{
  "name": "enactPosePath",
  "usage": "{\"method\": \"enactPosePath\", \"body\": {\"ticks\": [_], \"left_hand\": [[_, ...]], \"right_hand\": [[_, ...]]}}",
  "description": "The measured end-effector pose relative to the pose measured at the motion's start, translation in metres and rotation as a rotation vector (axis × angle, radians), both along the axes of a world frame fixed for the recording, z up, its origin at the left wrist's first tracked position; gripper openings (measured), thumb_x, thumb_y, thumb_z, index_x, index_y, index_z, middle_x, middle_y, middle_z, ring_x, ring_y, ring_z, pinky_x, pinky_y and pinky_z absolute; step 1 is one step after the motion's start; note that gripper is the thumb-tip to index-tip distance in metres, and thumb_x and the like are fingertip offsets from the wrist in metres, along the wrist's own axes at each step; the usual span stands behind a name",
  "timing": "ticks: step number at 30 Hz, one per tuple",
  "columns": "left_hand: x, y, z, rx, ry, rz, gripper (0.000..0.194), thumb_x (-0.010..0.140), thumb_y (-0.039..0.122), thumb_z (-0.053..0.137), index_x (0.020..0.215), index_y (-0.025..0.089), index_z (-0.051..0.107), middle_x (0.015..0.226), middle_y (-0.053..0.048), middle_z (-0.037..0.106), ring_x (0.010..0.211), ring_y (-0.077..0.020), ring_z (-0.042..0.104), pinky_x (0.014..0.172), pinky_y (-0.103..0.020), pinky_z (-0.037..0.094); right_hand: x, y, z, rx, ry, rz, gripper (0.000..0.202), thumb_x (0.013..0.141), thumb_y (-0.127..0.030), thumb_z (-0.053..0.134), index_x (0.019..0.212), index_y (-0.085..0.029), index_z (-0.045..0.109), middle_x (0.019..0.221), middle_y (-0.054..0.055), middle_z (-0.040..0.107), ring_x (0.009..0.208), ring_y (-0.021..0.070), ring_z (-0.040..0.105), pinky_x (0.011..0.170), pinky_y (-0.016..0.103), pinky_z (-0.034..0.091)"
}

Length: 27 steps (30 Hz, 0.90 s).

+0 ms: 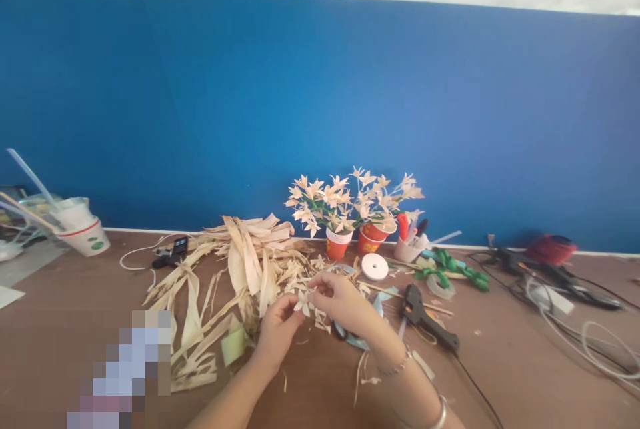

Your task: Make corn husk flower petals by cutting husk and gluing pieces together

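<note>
A small pale flower (303, 303), seemingly made of dried husk, is pinched between my two hands. My left hand (280, 329) grips it from below left, thumb and forefinger pressed together. From the right, my right hand (340, 299) closes its fingertips on the flower's petals. Dried corn husks (245, 262) lie heaped behind and left of my hands. Behind them stand paper cups (338, 246) holding many similar pale flowers (330, 196) on green stems. A black glue gun (425, 319) rests right of my right forearm.
A white roll of tape (375, 267) lies by the cups. Green wrapped pieces (450, 266) and a pen cup (409, 249) stand farther right. Cables (555, 322) run along the right side. At left is a white cup (85, 232) with straws. A blue partition (280, 102) closes the back.
</note>
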State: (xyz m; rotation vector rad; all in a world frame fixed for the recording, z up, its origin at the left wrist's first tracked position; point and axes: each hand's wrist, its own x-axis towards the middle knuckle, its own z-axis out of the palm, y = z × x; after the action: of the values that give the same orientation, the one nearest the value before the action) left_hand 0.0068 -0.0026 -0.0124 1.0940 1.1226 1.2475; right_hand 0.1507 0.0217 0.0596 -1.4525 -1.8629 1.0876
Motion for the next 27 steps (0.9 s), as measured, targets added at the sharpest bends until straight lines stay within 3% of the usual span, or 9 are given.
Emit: {"method": "enactPosePath", "body": {"ticks": [3, 6, 9, 12, 18, 27], "left_hand": [[0.0, 0.001, -0.001, 0.044, 0.003, -0.041, 0.02, 0.068, 0.035, 0.066, 0.068, 0.016, 0.059, 0.063, 0.001, 0.056, 0.06, -0.0128, 0.049, 0.058, -0.022, 0.039], [0.001, 0.001, -0.002, 0.079, -0.01, -0.072, 0.02, 0.068, 0.035, 0.066, 0.07, 0.015, 0.061, 0.068, -0.001, 0.06, 0.067, -0.0155, 0.052, 0.065, -0.025, 0.041], [0.0, 0.0, -0.002, 0.048, -0.049, -0.107, 0.02, 0.066, 0.033, 0.067, 0.065, 0.016, 0.057, 0.064, 0.001, 0.056, 0.063, -0.0138, 0.05, 0.063, -0.024, 0.039], [0.0, -0.002, 0.001, -0.013, -0.088, -0.187, 0.022, 0.063, 0.03, 0.068, 0.058, 0.016, 0.051, 0.056, 0.005, 0.047, 0.054, -0.0099, 0.041, 0.055, -0.021, 0.033], [0.0, -0.005, 0.008, -0.005, -0.086, -0.346, 0.018, 0.059, 0.026, 0.068, 0.057, 0.015, 0.054, 0.056, 0.003, 0.048, 0.058, -0.0111, 0.04, 0.057, -0.022, 0.03], [-0.002, -0.007, 0.007, -0.041, -0.04, -0.498, 0.016, 0.06, 0.024, 0.067, 0.058, 0.014, 0.054, 0.057, 0.003, 0.043, 0.056, -0.0092, 0.034, 0.054, -0.022, 0.024]], "right_hand": [[0.001, -0.003, 0.002, -0.037, 0.079, 0.067, 0.037, 0.069, -0.012, 0.055, 0.106, -0.018, 0.058, 0.084, 0.001, 0.061, 0.068, 0.0118, 0.054, 0.061, 0.021, 0.041], [0.005, -0.007, 0.01, 0.101, 0.084, 0.186, 0.053, 0.062, -0.001, 0.05, 0.11, -0.023, 0.056, 0.104, 0.002, 0.057, 0.092, 0.0149, 0.054, 0.081, 0.025, 0.042], [0.01, -0.011, 0.019, 0.225, 0.031, 0.321, 0.05, 0.062, 0.003, 0.046, 0.102, -0.024, 0.061, 0.121, 0.004, 0.049, 0.116, 0.017, 0.044, 0.1, 0.031, 0.031], [0.011, -0.014, 0.023, 0.2, -0.016, 0.382, 0.044, 0.067, 0.001, 0.045, 0.098, -0.023, 0.064, 0.132, 0.004, 0.041, 0.126, 0.0177, 0.035, 0.104, 0.033, 0.028], [0.011, -0.012, 0.02, 0.044, -0.059, 0.428, 0.016, 0.071, -0.014, 0.061, 0.08, -0.023, 0.071, 0.132, 0.002, 0.045, 0.122, 0.0208, 0.041, 0.101, 0.034, 0.031], [0.013, -0.006, 0.012, 0.004, -0.032, 0.39, 0.004, 0.067, -0.017, 0.066, 0.067, -0.019, 0.069, 0.112, 0.002, 0.06, 0.102, 0.0185, 0.055, 0.088, 0.027, 0.038]]}}
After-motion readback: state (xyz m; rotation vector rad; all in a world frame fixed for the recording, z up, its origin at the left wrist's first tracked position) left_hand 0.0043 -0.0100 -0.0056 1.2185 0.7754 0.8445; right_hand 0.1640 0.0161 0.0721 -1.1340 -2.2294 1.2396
